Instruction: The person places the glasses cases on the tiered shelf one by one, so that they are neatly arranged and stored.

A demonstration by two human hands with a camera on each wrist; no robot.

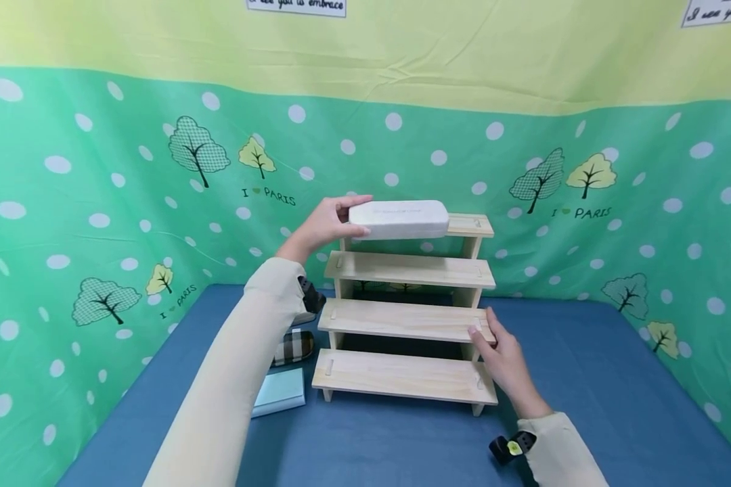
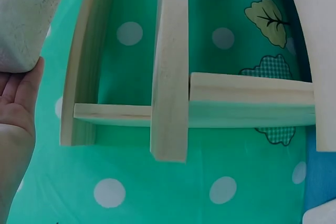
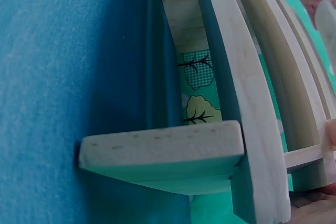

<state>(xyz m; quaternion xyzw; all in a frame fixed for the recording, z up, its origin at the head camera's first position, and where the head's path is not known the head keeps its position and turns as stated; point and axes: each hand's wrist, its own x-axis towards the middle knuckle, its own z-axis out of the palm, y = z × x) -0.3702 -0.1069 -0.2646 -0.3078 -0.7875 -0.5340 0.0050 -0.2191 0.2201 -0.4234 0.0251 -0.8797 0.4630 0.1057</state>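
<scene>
My left hand (image 1: 321, 226) holds a white, round-ended glasses case (image 1: 399, 220) by its left end, thumb below and fingers above. The case is level, in front of the top tier of a stepped wooden shelf (image 1: 409, 269); whether it touches the board cannot be told. In the left wrist view, part of the case (image 2: 29, 19) rests against the fingers (image 2: 26, 90). My right hand (image 1: 507, 362) grips the right end of the second board from the bottom, thumb on top. The right wrist view shows only part of that hand (image 3: 317, 205) at the lower right edge.
Left of the shelf on the blue table (image 1: 597, 379) lie a plaid case (image 1: 294, 347) and a light blue box (image 1: 280, 391). Another item behind them is mostly hidden by my left arm. A green dotted cloth (image 1: 396, 155) hangs behind the shelf.
</scene>
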